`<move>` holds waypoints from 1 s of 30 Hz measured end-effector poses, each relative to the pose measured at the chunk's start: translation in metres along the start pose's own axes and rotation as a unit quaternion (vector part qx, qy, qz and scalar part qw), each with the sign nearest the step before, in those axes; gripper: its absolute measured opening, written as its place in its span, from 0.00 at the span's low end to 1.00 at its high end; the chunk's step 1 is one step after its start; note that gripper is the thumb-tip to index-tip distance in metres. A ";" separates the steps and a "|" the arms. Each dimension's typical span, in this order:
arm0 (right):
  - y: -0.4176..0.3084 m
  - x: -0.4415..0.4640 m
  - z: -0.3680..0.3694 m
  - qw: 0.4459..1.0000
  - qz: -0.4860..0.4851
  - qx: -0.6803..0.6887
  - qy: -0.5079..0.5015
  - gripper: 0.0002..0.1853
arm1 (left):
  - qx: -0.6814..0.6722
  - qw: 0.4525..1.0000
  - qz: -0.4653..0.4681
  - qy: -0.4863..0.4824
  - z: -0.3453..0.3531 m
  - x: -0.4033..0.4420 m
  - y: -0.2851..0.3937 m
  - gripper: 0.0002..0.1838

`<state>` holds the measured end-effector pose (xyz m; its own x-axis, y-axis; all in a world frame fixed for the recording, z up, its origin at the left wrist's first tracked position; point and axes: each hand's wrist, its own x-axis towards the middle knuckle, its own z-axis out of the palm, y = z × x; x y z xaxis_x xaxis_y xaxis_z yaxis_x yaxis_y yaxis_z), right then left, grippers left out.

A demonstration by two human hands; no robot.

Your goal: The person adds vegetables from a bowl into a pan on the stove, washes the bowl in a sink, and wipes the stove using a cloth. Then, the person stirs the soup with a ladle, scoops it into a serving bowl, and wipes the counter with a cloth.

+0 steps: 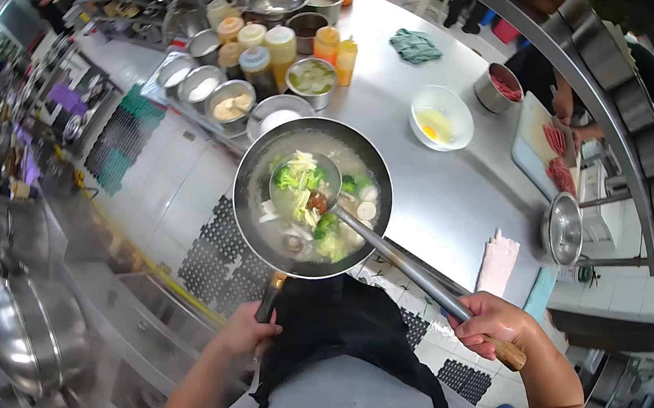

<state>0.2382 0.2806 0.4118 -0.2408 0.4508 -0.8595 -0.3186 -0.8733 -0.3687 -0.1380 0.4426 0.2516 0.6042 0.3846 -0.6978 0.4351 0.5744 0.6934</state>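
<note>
My left hand (pixel 248 330) is wrapped round the dark handle of a frying pan (pixel 244 222), which is held up in front of the apron. In the pan is cloudy liquid with broccoli (pixel 330 242), pale round slices (pixel 366 210) and other pieces. A long-handled ladle (pixel 413 271) is gripped by my right hand (pixel 497 325) near its wooden end. Its round bowl rests in the pan, holding broccoli, pale yellow-green strips and a reddish-brown lump (pixel 317 201). The fingertips of my left hand are partly hidden by the handle.
On the steel counter (pixel 378 70) stand sauce bottles (pixel 346 60), several metal containers, a white bowl with egg (pixel 441 118) and a green cloth (pixel 415 46). At right, another person's hands touch sliced meat on a cutting board (pixel 534 149). Large metal pans (pixel 38 331) sit lower left.
</note>
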 end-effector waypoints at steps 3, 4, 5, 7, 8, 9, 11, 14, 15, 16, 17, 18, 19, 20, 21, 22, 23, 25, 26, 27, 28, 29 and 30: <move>0.003 -0.006 -0.003 0.997 -0.052 0.048 0.021 0.05 | 0.034 0.996 -0.002 -0.082 -0.013 0.037 0.031 0.12; 0.007 -0.006 -0.004 0.995 -0.063 0.070 0.037 0.05 | 0.043 0.995 -0.006 -0.093 -0.017 0.048 0.039 0.12; 0.010 -0.006 0.004 0.993 -0.070 0.081 0.046 0.05 | 0.055 0.992 0.001 -0.110 -0.023 0.059 0.045 0.12; 0.007 -0.011 0.010 0.985 -0.083 0.131 0.074 0.05 | 0.067 0.988 0.016 -0.138 -0.026 0.083 0.065 0.12; 0.008 -0.011 0.010 0.983 -0.092 0.136 0.079 0.05 | 0.097 0.984 0.015 -0.148 -0.028 0.092 0.074 0.12; 0.008 -0.012 0.012 0.982 -0.095 0.142 0.087 0.05 | 0.126 0.979 0.011 -0.157 -0.030 0.098 0.083 0.12; 0.006 -0.014 0.013 0.972 -0.096 0.181 0.118 0.05 | 0.129 0.977 -0.001 -0.167 -0.026 0.106 0.101 0.11; 0.005 -0.016 0.014 0.964 -0.116 0.204 0.125 0.05 | 0.124 0.974 -0.016 -0.187 -0.028 0.121 0.115 0.11; 0.004 -0.018 0.014 0.960 -0.122 0.217 0.131 0.05 | 0.110 0.974 -0.019 -0.199 -0.028 0.125 0.118 0.11; 0.002 -0.019 0.011 0.958 -0.126 0.224 0.130 0.05 | 0.115 0.972 -0.021 -0.203 -0.027 0.128 0.123 0.11; 0.000 -0.020 0.008 0.956 -0.128 0.228 0.132 0.05 | 0.117 0.971 -0.022 -0.206 -0.026 0.132 0.128 0.11; -0.002 -0.022 0.005 0.952 -0.133 0.243 0.128 0.05 | 0.117 0.971 -0.023 -0.208 -0.024 0.135 0.132 0.10; -0.003 -0.023 0.001 0.948 -0.139 0.256 0.125 0.05 | 0.118 0.971 -0.022 -0.209 -0.023 0.137 0.133 0.10; -0.005 -0.026 -0.003 0.948 -0.148 0.257 0.118 0.05 | 0.109 0.972 -0.031 -0.207 -0.020 0.139 0.135 0.10; -0.010 -0.030 -0.007 0.948 -0.149 0.255 0.119 0.05 | 0.099 0.973 -0.040 -0.205 -0.016 0.142 0.137 0.10; -0.016 -0.035 -0.012 0.946 -0.156 0.261 0.117 0.05 | 0.098 0.973 -0.038 -0.206 -0.012 0.145 0.138 0.10; -0.020 -0.039 -0.017 0.943 -0.161 0.267 0.114 0.05 | 0.090 0.974 -0.033 -0.207 -0.009 0.146 0.139 0.10; -0.026 -0.047 -0.030 0.942 -0.175 0.267 0.106 0.04 | 0.079 0.974 -0.028 -0.208 -0.001 0.148 0.142 0.10; -0.031 -0.051 -0.034 0.937 -0.185 0.272 0.118 0.04 | 0.066 0.975 -0.020 -0.210 0.002 0.148 0.142 0.10; -0.035 -0.055 -0.039 0.932 -0.194 0.279 0.129 0.03 | 0.052 0.976 -0.015 -0.211 0.006 0.147 0.142 0.10; -0.034 -0.058 -0.050 0.928 -0.203 0.287 0.124 0.04 | 0.050 0.976 -0.015 -0.209 0.008 0.147 0.142 0.10; -0.037 -0.061 -0.058 0.929 -0.202 0.285 0.122 0.04 | 0.077 0.978 -0.005 -0.192 0.011 0.146 0.142 0.10; -0.039 -0.064 -0.066 0.929 -0.214 0.275 0.123 0.04 | 0.105 0.979 0.005 -0.173 0.014 0.144 0.141 0.10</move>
<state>0.3268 0.2739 0.4581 0.2113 0.6198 -0.7558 -0.7734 -0.3668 -0.5171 0.0195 0.5689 0.2515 0.7840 0.1006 -0.6126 0.5329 0.3972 0.7472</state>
